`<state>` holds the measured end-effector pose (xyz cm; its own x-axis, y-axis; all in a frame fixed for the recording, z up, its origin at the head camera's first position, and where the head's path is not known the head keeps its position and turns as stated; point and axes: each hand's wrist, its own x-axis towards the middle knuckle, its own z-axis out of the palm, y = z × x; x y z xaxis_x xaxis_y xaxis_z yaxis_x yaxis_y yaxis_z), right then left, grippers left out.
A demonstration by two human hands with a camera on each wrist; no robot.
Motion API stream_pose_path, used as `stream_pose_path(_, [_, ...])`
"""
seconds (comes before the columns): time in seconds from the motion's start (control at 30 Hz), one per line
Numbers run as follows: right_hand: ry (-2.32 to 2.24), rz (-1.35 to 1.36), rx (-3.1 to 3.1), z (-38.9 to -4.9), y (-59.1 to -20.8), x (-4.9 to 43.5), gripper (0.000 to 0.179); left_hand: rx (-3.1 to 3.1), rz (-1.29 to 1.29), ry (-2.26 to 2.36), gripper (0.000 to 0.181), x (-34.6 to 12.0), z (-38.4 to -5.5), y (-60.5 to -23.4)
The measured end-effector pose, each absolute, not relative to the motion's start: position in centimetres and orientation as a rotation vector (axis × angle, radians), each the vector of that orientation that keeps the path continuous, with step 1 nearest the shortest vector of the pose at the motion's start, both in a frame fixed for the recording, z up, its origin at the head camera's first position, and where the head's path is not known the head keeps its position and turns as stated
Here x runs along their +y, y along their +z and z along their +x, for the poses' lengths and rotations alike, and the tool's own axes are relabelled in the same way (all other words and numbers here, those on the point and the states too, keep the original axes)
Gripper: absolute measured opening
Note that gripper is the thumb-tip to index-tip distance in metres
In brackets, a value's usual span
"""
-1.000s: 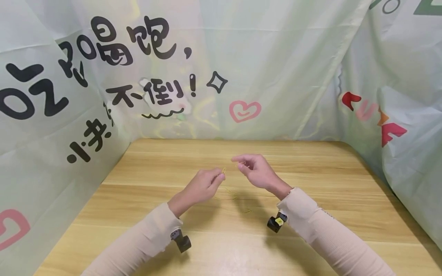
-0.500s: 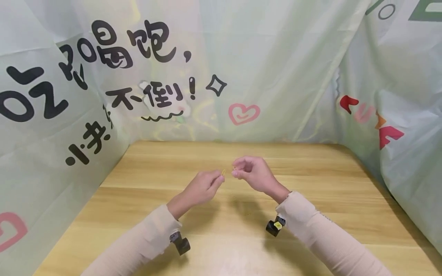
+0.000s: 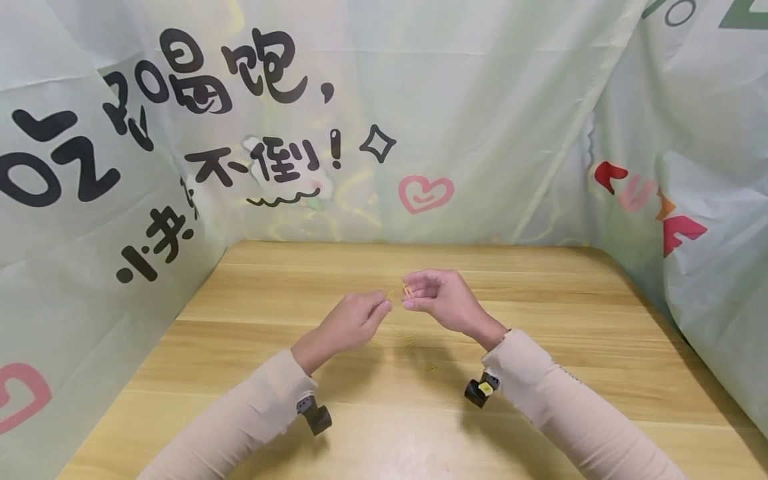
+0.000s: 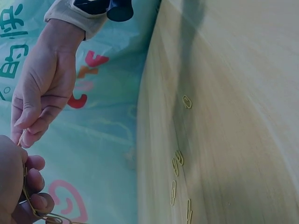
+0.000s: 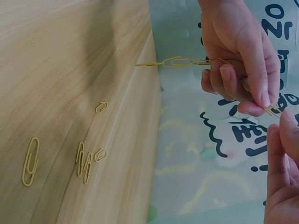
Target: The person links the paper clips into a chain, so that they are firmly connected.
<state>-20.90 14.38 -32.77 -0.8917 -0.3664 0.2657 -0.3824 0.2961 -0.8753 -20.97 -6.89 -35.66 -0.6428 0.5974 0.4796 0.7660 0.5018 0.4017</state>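
Note:
Above the middle of the table, my left hand [image 3: 351, 323] pinches a yellow paper clip [image 3: 391, 296] between thumb and forefinger. From its curled fingers trails a chain of linked paper clips [image 5: 180, 61], best seen in the right wrist view. Facing it, my right hand [image 3: 447, 301] holds another yellow paper clip [image 3: 408, 290] at its fingertips, close to the first. In the right wrist view the fingertips of both hands nearly meet. Whether the two clips touch is too small to tell.
Several loose yellow paper clips [image 5: 31, 161] lie on the wooden table [image 3: 384, 427] below the hands. Printed cloth [image 3: 480, 133] hangs along the table's back and sides. A small black camera sits on each wrist.
My right hand has come slightly left toward the left hand. Its thumb and fingers have shifted, and its paper clip has turned from lying flat to standing more upright. The left hand stays nearly still.

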Motion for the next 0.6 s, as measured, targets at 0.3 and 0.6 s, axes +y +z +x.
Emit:
stream_pose_path(0.3, [1.609, 0.732, -2.457, -21.08, -33.21, 14.15, 0.018, -2.425, -1.227, -0.849, 0.027, -6.92, -20.96, -35.57])
stream_pose_path(0.6, [1.625, 0.696, -2.437, -21.01, -33.11, 13.88, 0.016, -2.392, -1.243, -0.856, 0.028, -7.03, -21.05, -35.70])
